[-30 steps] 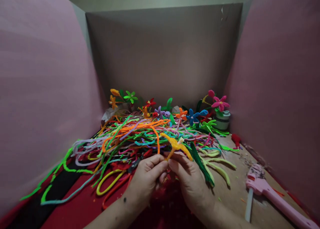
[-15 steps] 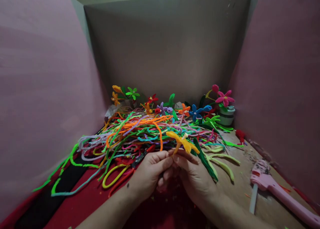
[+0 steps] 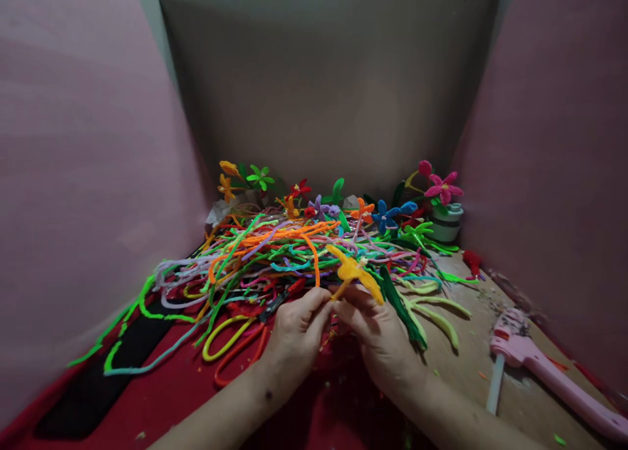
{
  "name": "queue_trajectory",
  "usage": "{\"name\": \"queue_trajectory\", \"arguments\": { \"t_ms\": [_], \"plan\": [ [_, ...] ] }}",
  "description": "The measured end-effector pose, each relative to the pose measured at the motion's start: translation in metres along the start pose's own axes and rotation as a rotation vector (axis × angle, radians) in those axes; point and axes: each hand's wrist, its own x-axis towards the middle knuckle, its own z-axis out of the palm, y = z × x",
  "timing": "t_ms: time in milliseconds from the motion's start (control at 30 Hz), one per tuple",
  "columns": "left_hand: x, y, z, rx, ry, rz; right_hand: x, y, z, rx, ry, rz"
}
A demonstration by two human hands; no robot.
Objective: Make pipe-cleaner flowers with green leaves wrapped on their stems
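Observation:
Between my hands is a yellow pipe-cleaner flower [image 3: 360, 275], its petals spread and tipped to the right. My left hand [image 3: 300, 326] pinches the lower end of its stem between thumb and finger. My right hand [image 3: 375, 329] is closed on the same stem just below the petals, the other fingers curled behind. Directly behind the flower lies a heap of colourful pipe cleaners [image 3: 275, 247]. Left of my left hand rest scissors with yellow and red-orange handles [image 3: 230, 339]. Beside my right hand are a dark green leaf [image 3: 402, 309] and pale yellow-green strips [image 3: 439, 322].
A pink glue gun [image 3: 544, 365] with a glue stick lies at the right. Finished flowers line the back, including a pink one [image 3: 444, 188] in a small pot [image 3: 446, 223]. Pink panels [image 3: 83, 175] wall both sides. A black strip [image 3: 103, 384] lies on the red cloth at left.
My hands have drawn slightly apart, and the flower has tilted further to the right, showing more of its stem. More of the scissors' handles now shows.

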Motion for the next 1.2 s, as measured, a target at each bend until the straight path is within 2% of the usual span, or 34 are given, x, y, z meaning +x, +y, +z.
{"name": "queue_trajectory", "arguments": {
  "t_ms": [133,233,400,533,667,767,833,900,1000,1100,1167,1200],
  "plan": [
    [0.002,0.01,-0.002,-0.257,-0.071,-0.205,0.001,0.001,-0.003,0.012,-0.033,0.024],
    [0.003,0.012,-0.003,-0.399,-0.111,-0.28,0.002,0.003,-0.005,0.065,-0.044,-0.01],
    [0.005,0.008,-0.004,-0.659,-0.182,-0.394,0.002,0.003,-0.005,0.097,-0.045,0.04],
    [0.006,0.002,-0.008,-0.964,-0.347,-0.532,0.002,-0.001,-0.004,0.113,-0.061,0.062],
    [0.009,-0.003,-0.012,-1.067,-0.515,-0.584,0.002,-0.003,-0.003,0.173,-0.073,0.076],
    [0.009,-0.001,-0.011,-0.975,-0.511,-0.526,0.002,-0.003,-0.001,0.202,-0.017,0.093],
    [0.008,0.002,-0.009,-0.772,-0.415,-0.44,0.002,-0.003,0.001,0.213,0.024,0.11],
    [0.006,0.003,-0.006,-0.49,-0.285,-0.302,0.003,-0.003,0.001,0.213,0.067,0.119],
    [0.0,-0.002,-0.001,-0.089,-0.13,-0.016,0.003,-0.001,0.0,0.171,0.143,0.095],
    [-0.004,-0.011,0.0,0.111,-0.049,0.207,0.001,0.003,-0.002,0.116,0.138,0.045],
    [-0.005,-0.012,0.0,0.124,-0.043,0.22,0.0,0.006,-0.004,0.088,0.093,0.01],
    [-0.005,-0.011,0.0,0.099,-0.049,0.178,0.0,0.007,-0.005,0.073,0.075,-0.001]
  ]
}}
